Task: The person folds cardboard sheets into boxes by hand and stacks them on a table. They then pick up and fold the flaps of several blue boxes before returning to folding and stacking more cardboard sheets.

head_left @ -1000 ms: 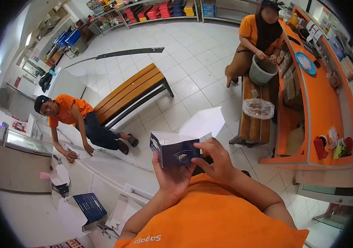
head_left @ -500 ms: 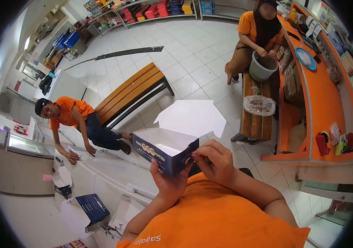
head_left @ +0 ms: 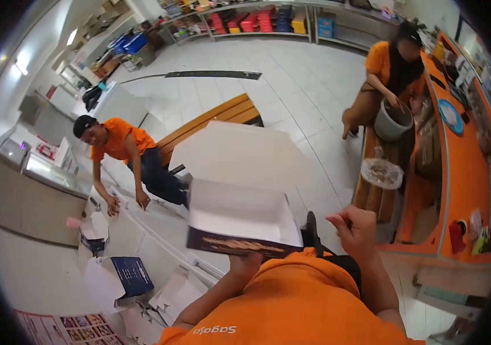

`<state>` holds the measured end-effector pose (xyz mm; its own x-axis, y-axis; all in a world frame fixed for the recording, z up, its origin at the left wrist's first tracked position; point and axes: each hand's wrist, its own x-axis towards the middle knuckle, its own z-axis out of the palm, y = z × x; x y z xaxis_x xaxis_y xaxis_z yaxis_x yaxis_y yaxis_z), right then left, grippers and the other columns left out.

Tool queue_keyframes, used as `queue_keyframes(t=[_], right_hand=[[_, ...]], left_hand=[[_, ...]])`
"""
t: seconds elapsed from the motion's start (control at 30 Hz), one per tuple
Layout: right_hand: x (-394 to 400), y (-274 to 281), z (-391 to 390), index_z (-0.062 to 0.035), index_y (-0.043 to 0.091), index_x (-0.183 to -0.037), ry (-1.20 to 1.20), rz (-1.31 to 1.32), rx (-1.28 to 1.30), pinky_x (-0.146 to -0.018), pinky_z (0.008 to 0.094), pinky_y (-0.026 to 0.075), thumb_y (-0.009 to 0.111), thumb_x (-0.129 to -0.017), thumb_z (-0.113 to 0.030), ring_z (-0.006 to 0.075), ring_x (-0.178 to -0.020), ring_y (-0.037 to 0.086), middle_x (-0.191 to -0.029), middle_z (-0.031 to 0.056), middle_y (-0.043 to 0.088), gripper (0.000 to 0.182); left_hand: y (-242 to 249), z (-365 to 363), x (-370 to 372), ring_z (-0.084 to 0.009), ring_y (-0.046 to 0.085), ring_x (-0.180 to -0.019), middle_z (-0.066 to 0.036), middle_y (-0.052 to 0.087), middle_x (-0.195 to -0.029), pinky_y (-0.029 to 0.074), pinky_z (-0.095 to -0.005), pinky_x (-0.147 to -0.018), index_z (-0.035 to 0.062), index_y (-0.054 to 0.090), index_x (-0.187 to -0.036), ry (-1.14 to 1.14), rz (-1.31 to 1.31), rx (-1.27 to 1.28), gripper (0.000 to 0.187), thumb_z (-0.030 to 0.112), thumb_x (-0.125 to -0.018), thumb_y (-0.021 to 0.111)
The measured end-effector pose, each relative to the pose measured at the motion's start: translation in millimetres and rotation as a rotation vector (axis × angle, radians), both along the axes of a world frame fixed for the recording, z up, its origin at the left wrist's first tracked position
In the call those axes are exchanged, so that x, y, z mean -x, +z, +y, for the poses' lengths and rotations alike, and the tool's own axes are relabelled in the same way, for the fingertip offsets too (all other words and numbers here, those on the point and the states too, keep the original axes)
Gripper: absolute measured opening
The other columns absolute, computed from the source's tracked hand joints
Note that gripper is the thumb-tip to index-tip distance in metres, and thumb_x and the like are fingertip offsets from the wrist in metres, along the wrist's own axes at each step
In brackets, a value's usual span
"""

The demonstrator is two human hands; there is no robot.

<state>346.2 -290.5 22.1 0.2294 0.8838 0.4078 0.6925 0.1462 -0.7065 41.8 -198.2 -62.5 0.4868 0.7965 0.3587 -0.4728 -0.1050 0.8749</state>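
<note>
In front of my chest is a paper food box (head_left: 222,242), dark blue outside with printed lettering and white inside, blurred by motion. Its wide white lid (head_left: 240,155) stands open on the far side, and no contents show inside. My left hand (head_left: 246,263) is beneath the front wall, closed on the box, with most of its fingers hidden under it. To the right, clear of the box, my right hand (head_left: 356,230) is raised with its fingers curled in, and nothing shows in it.
At left, more blue-and-white boxes (head_left: 130,279) and white cardboard pieces (head_left: 179,292) lie on a white surface. A seated person (head_left: 122,141) reaches onto it beside a wooden bench (head_left: 240,109). At right, another person has a hand in a bucket (head_left: 394,123) near an orange counter (head_left: 470,167).
My right hand has left the box's right side and moved rightward. The box has turned and tipped its opening toward me. The view has shifted, and the person at right now reaches into the bucket.
</note>
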Motion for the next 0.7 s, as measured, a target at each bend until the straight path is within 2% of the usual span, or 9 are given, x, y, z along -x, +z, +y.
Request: queue_keyframes(t=[0.03,0.07,0.1,0.13,0.17,0.33,0.5,0.57,0.7], right_hand=[[-5,3,-8,-0.0013,0.071,-0.099,-0.041,0.071,0.251,-0.061,0.0317,0.049,0.077,-0.088,-0.014,0.0236,-0.072,0.068,-0.088,0.0135,0.071,0.018],[-2,12,-4,-0.0013,0.071,-0.099,-0.042,0.068,0.245,-0.061,0.0317,0.049,0.077,-0.088,-0.014,0.0236,-0.072,0.068,-0.088,0.0135,0.071,0.018],[6,24,6,-0.0016,0.07,-0.108,-0.03,0.068,0.031,-0.072,0.0353,0.05,0.078,-0.087,-0.015,0.0269,-0.083,0.069,-0.095,0.0139,0.072,0.027],[13,36,14,-0.002,0.068,-0.117,-0.022,0.066,-0.18,-0.083,0.0389,0.051,0.079,-0.085,-0.016,0.0302,-0.094,0.07,-0.102,0.0143,0.073,0.037],[18,49,21,-0.0013,0.061,-0.132,0.017,-0.08,-0.226,-0.099,0.0449,0.045,0.081,-0.084,-0.023,0.0346,-0.109,0.066,-0.118,0.0177,0.069,0.056],[53,61,46,0.0021,0.042,-0.151,0.118,-0.188,-0.178,-0.111,0.0513,0.039,0.081,-0.084,-0.026,0.0421,-0.122,0.058,-0.141,0.0259,0.056,0.082],[52,10,60,-0.0018,0.062,-0.129,0.27,-0.114,-0.185,-0.094,0.0495,0.053,0.074,-0.088,-0.016,0.0341,-0.095,0.071,-0.113,0.0175,0.072,0.045],[53,10,65,-0.0034,0.069,-0.11,0.226,-0.137,-0.345,-0.079,0.0447,0.057,0.07,-0.093,-0.018,0.0323,-0.076,0.072,-0.09,0.0136,0.075,0.023],[45,16,63,-0.0052,0.07,-0.103,0.166,-0.096,-0.276,-0.068,0.0438,0.057,0.07,-0.093,-0.02,0.0321,-0.071,0.071,-0.082,0.0154,0.072,0.017]], left_hand=[[-5,1,7,-0.029,0.056,-0.128,-0.007,0.059,-0.139,0.042,-0.0465,-0.111,0.0184,0.055,-0.139,0.121,0.347,-0.383,0.049,0.049,-0.101,0.059],[-10,1,11,-0.0299,0.056,-0.128,-0.006,0.059,-0.14,0.041,-0.0472,-0.112,0.0189,0.057,-0.138,0.233,0.694,-0.759,0.053,0.055,-0.099,0.06],[-12,1,5,-0.0261,0.06,-0.123,-0.006,0.062,-0.135,0.045,-0.0451,-0.108,0.0141,0.06,-0.136,-0.208,0.479,0.063,0.063,0.057,-0.091,0.072],[-12,-1,0,-0.0259,0.06,-0.123,-0.006,0.062,-0.135,0.045,-0.045,-0.107,0.0135,0.06,-0.136,-0.288,0.416,0.206,0.064,0.056,-0.09,0.073],[-7,-1,-8,-0.0258,0.06,-0.123,-0.006,0.062,-0.135,0.046,-0.0448,-0.107,0.0129,0.06,-0.136,-0.319,0.387,0.172,0.064,0.055,-0.09,0.074],[14,1,-35,-0.0251,0.06,-0.122,-0.007,0.062,-0.134,0.047,-0.0442,-0.105,0.0101,0.059,-0.135,-0.47,0.33,0.045,0.066,0.053,-0.087,0.078],[29,0,-17,-0.0244,0.059,-0.122,-0.008,0.061,-0.133,0.048,-0.0435,-0.102,0.0072,0.058,-0.134,-0.526,0.362,0.052,0.069,0.05,-0.085,0.081],[26,2,-8,-0.0241,0.059,-0.121,-0.008,0.061,-0.133,0.049,-0.0432,-0.101,0.006,0.057,-0.134,-0.518,0.379,0.068,0.07,0.049,-0.084,0.083],[30,13,-4,-0.0236,0.059,-0.121,-0.009,0.061,-0.132,0.05,-0.0427,-0.1,0.0037,0.056,-0.133,-0.46,0.353,0.122,0.073,0.046,-0.082,0.086]])
